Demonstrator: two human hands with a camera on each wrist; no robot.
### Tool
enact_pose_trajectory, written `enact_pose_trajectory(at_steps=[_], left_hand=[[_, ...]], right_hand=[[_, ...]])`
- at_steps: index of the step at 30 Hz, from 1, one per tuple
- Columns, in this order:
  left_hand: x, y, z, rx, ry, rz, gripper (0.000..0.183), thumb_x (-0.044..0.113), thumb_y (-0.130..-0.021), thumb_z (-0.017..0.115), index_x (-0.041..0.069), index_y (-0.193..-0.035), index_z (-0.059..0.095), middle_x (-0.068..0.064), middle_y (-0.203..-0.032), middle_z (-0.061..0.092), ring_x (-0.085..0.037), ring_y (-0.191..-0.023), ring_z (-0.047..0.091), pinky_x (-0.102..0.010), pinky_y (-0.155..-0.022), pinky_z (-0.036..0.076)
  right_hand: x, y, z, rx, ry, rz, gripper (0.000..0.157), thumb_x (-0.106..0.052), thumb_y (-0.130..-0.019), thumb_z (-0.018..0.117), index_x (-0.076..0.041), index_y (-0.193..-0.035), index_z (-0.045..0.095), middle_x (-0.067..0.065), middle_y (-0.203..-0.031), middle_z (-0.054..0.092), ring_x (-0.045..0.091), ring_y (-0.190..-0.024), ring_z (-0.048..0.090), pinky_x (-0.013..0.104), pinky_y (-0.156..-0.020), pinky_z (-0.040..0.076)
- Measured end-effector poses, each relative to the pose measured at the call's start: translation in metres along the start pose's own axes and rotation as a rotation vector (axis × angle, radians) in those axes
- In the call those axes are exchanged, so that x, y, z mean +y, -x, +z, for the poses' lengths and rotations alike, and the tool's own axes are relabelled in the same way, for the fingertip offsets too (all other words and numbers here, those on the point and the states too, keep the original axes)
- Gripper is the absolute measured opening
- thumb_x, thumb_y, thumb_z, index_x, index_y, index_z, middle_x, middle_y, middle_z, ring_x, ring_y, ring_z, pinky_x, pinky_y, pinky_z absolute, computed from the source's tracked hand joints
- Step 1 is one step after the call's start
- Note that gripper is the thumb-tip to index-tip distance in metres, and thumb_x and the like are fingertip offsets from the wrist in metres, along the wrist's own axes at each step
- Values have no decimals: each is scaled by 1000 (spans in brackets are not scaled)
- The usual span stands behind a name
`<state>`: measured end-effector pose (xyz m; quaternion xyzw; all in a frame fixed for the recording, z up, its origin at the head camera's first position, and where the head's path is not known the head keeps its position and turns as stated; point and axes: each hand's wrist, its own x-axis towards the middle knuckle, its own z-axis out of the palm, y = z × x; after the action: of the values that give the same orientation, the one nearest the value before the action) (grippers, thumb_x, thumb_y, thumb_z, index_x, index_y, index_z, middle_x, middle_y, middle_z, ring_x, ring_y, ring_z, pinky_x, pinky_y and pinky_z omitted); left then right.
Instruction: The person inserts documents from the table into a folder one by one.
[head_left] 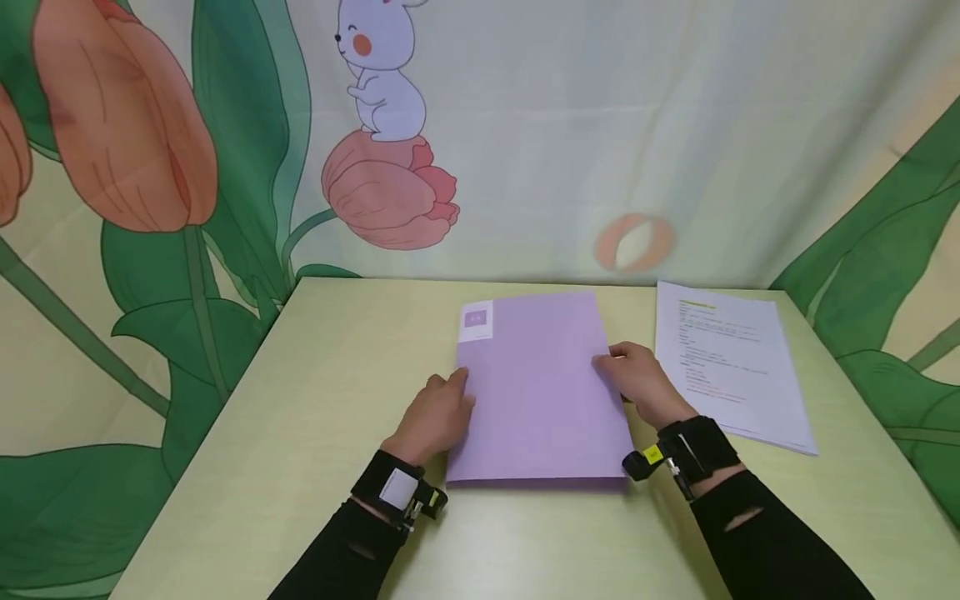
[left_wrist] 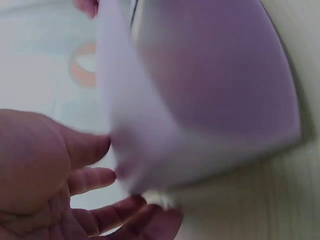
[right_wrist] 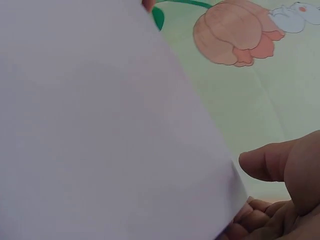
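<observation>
A purple folder point(head_left: 543, 392) with a white label point(head_left: 476, 321) at its top left corner is held over the table, its lower edge slightly gaping. My left hand point(head_left: 438, 417) grips the folder's left edge. In the left wrist view, the thumb point(left_wrist: 95, 147) and fingertips meet at that edge, and the folder's inside shows purple. At the right edge, my right hand point(head_left: 641, 379) holds the folder with the thumb on the front and the fingers behind. The right wrist view shows the folder point(right_wrist: 110, 125) as a pale sheet, with the right thumb point(right_wrist: 265, 161) beside its corner.
A stack of printed paper sheets point(head_left: 731, 367) lies on the table to the right, close to my right hand. The pale wooden table point(head_left: 300, 400) reaches back to a curtain point(head_left: 540, 142) printed with tulips and a rabbit.
</observation>
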<state>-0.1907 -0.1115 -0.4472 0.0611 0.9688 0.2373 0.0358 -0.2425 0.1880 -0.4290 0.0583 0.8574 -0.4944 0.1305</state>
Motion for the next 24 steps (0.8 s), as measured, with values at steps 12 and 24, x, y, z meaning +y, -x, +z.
enact_pose_trajectory(at_steps=[12,24], left_hand=[[61,34,3,-114,-182,383,92,66,-81,63,7,-147,36,-26,-147,37,-47,-135,30,-64,-106,32],[96,34,6,132,-145,551,68,24,-90,59,4,-149,30,-16,-146,44,-26,-133,41,-39,-111,37]], right_hand=[[-15,20,-1,-53,-218,-86,52,-18,-96,48,0,-143,34,25,-128,54,28,-100,62,36,-72,56],[-27,44,-2,-34,-479,-251,54,-43,-102,44,-1,-136,50,10,-116,65,18,-96,65,27,-73,57]])
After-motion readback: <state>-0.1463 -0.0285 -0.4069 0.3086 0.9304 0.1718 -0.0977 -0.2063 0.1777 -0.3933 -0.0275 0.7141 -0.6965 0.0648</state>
